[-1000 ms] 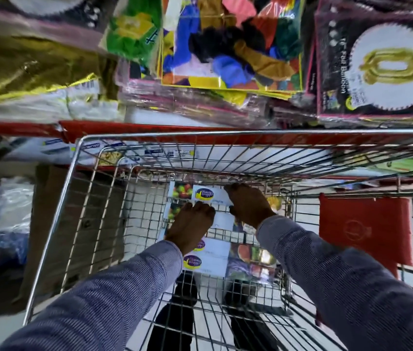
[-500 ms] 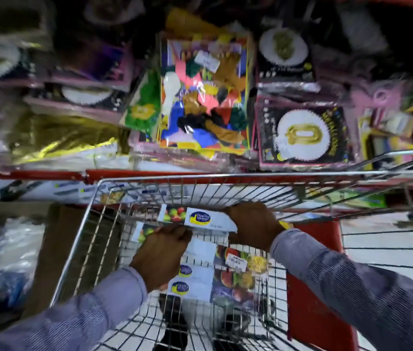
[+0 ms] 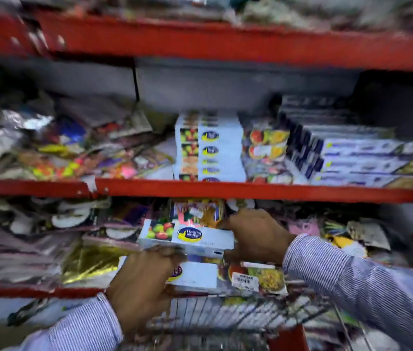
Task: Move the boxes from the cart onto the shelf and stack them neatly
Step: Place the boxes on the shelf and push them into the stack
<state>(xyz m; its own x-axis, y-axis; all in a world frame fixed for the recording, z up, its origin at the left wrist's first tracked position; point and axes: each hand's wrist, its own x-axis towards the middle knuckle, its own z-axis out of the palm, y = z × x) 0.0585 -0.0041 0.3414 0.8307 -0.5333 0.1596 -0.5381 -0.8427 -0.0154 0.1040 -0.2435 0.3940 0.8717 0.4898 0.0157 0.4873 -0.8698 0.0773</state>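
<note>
I hold several long white boxes with fruit pictures and a blue-yellow logo, lifted above the wire cart (image 3: 225,317). The top box (image 3: 187,235) lies slightly askew on a lower box (image 3: 225,277). My left hand (image 3: 142,282) grips the stack's left end. At the right end, my right hand (image 3: 257,236) is closed on it. On the middle red shelf (image 3: 251,190) stands a neat stack of the same boxes (image 3: 210,148), above and slightly right of what I hold.
To the right of the shelf stack lie long dark-ended white boxes (image 3: 352,158). Loose foil and balloon packets (image 3: 73,153) fill the shelf's left part and the shelf below. Another red shelf edge (image 3: 225,44) runs above. The view is blurred.
Both hands have lifted the boxes up out of the cart toward the shelves. My view has tilted upward, so the middle shelf with its stack is now visible.
</note>
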